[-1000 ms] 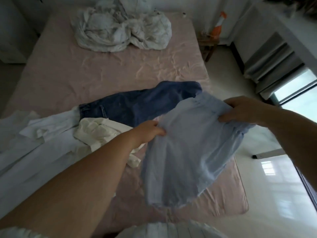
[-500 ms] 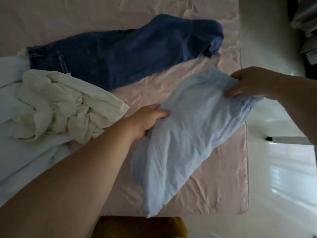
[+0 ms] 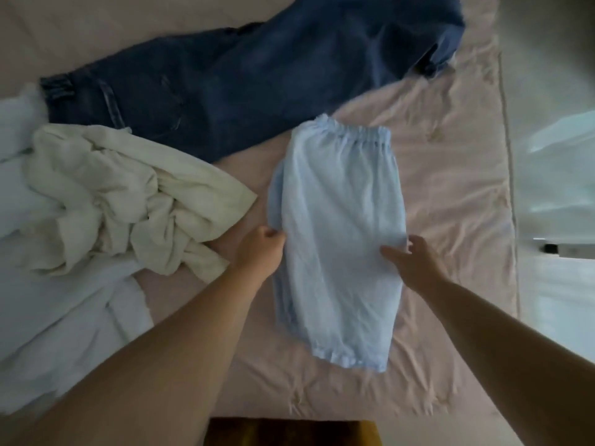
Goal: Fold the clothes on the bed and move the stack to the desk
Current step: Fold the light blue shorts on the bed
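Observation:
A light blue garment [image 3: 341, 226] with an elastic waistband lies flat and lengthwise on the pink bed sheet [image 3: 450, 201]. My left hand [image 3: 262, 249] pinches its left edge about halfway down. My right hand [image 3: 410, 260] rests on its right edge with the fingers spread and fairly straight. Dark blue jeans [image 3: 244, 78] lie stretched out beyond it. A crumpled cream garment [image 3: 122, 194] sits to the left, on top of white clothing [image 3: 64, 320].
The bed's right edge [image 3: 512, 220] runs down the right side, with shiny pale floor [image 3: 560, 284] beyond it. A brown-yellow surface [image 3: 289, 432] shows at the bottom, under the bed's near edge.
The light blue garment went from being held up in the air to lying flat on the sheet. Both hands moved from its top corners down to its side edges.

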